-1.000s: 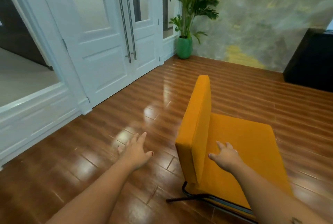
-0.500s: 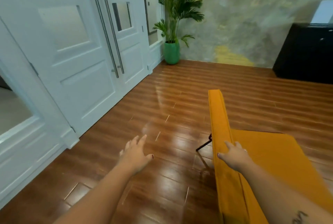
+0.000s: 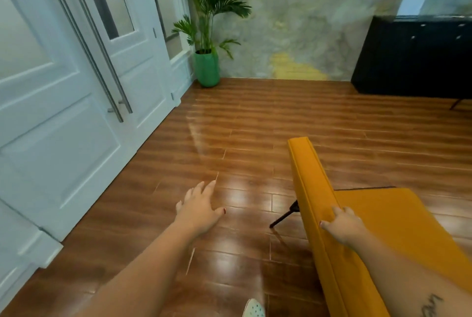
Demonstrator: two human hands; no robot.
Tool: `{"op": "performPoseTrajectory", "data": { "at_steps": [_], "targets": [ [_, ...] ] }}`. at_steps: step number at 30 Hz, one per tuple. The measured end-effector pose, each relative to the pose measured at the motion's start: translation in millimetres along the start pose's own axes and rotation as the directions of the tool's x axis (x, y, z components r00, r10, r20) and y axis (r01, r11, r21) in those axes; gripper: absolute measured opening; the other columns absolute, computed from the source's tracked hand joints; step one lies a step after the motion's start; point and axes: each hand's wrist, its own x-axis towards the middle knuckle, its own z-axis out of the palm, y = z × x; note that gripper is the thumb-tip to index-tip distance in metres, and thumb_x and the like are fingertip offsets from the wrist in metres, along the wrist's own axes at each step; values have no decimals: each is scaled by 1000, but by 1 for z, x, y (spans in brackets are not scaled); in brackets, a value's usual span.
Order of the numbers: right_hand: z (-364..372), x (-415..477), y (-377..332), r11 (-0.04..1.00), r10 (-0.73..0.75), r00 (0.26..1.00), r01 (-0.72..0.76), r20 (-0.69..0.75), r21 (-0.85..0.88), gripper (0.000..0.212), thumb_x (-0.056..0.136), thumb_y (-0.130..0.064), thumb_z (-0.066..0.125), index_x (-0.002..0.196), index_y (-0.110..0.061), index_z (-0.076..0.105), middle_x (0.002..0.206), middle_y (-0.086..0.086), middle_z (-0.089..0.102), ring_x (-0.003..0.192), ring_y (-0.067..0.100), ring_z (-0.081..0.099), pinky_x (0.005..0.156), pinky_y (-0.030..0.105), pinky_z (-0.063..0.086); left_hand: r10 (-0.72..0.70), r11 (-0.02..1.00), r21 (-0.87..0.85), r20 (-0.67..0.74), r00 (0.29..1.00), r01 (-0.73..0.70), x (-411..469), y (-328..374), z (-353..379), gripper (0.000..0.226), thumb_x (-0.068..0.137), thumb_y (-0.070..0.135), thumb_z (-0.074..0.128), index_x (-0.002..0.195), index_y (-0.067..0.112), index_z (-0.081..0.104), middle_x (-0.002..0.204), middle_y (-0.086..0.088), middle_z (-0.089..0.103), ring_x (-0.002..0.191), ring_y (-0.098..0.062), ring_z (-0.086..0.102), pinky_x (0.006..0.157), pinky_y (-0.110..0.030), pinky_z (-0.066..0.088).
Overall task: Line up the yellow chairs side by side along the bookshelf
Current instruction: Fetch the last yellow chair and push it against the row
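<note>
The yellow chair (image 3: 378,235) sits low on the right, directly under the right hand (image 3: 343,223), with its upholstered backrest running as a narrow edge from beyond the fingertips back toward the person and its seat spreading out to the right of that hand. The right hand rests on the top edge of the backrest, fingers curled over the seat side and thumb lying on the outer face, so it grips the backrest. One thin black chair leg (image 3: 284,214) slants down to the floor just left of that hand, between the two hands.

The left hand (image 3: 199,208) is well apart from the chair, out to its left, palm down with the fingers loosely spread and touching nothing; only the glossy wooden floor (image 3: 229,138) lies beneath it. Red polish shows on the thumbnails of both hands.

Left of the left hand stand white double doors (image 3: 76,87) with long metal pull bars. Far ahead of both hands a tall palm in a green pot (image 3: 207,67) stands in the corner against a mottled grey and yellow wall (image 3: 306,23). Ahead of the right hand and further right is a dark cabinet (image 3: 413,56). Near the bottom edge, between the forearms, the tip of a pale spotted shoe (image 3: 252,309) shows.
</note>
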Motion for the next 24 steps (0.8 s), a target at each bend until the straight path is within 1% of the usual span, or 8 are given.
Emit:
{"op": "performPoseTrajectory", "data": {
  "at_steps": [3, 8, 12, 16, 18, 20, 22, 24],
  "targets": [
    [-20, 57, -25, 999, 22, 1000, -22, 8, 23, 79, 91, -58, 46, 152, -21, 13, 157, 12, 12, 140, 35, 23, 111, 45, 30, 30, 999, 20, 13, 999, -30, 68, 8, -16, 74, 90, 49, 51, 151, 34, 11, 159, 2, 12, 145, -22, 12, 114, -51, 20],
    [-58, 136, -61, 992, 35, 999, -38, 23, 123, 79, 91, -53, 49, 152, -23, 9, 155, 10, 16, 137, 36, 30, 108, 46, 35, 62, 995, 70, 63, 996, -67, 178, 37, -39, 73, 90, 49, 51, 151, 32, 13, 159, 1, 13, 145, -23, 12, 114, -50, 22],
    [-75, 188, -75, 983, 41, 998, -49, 51, 175, 76, 93, -50, 48, 152, -23, 8, 154, 12, 17, 133, 36, 35, 107, 44, 37, 166, 979, 106, 97, 981, -176, 251, 72, -44, 73, 91, 50, 51, 151, 31, 13, 159, 1, 14, 145, -23, 13, 114, -48, 23],
    [-74, 219, -78, 968, 79, 995, -91, 60, 235, 69, 95, -49, 44, 152, -22, 16, 153, 13, 22, 134, 35, 35, 108, 43, 35, 270, 947, 138, 153, 951, -291, 305, 105, -39, 71, 91, 49, 49, 151, 29, 15, 158, 0, 16, 145, -24, 14, 114, -48, 23],
    [-71, 232, -78, 951, 104, 991, -123, 83, 285, 67, 97, -50, 40, 151, -18, 18, 152, 14, 24, 134, 35, 34, 109, 42, 34, 308, 932, 138, 193, 932, -336, 332, 122, -32, 71, 92, 50, 48, 151, 30, 15, 158, -1, 15, 145, -25, 13, 115, -48, 22],
    [-63, 242, -77, 919, 138, 983, -172, 121, 355, 68, 97, -52, 35, 151, -15, 17, 152, 14, 27, 136, 34, 33, 111, 44, 31, 368, 903, 140, 239, 898, -407, 357, 142, -20, 71, 92, 49, 48, 151, 29, 16, 158, -1, 17, 145, -25, 13, 114, -47, 23],
    [-53, 246, -79, 871, 194, 972, -233, 134, 433, 68, 97, -55, 29, 152, -16, 15, 152, 13, 31, 135, 35, 35, 111, 46, 31, 441, 859, 136, 295, 848, -494, 378, 163, -7, 69, 92, 48, 48, 150, 27, 18, 157, -1, 19, 143, -25, 16, 113, -45, 25],
    [-45, 247, -84, 852, 276, 957, -289, 94, 436, 66, 97, -56, 22, 151, -18, 18, 149, 13, 36, 132, 34, 40, 108, 45, 35, 503, 807, 131, 358, 786, -576, 397, 186, 8, 67, 93, 48, 48, 150, 26, 20, 156, -3, 21, 142, -27, 17, 113, -45, 26]
  ]
}}
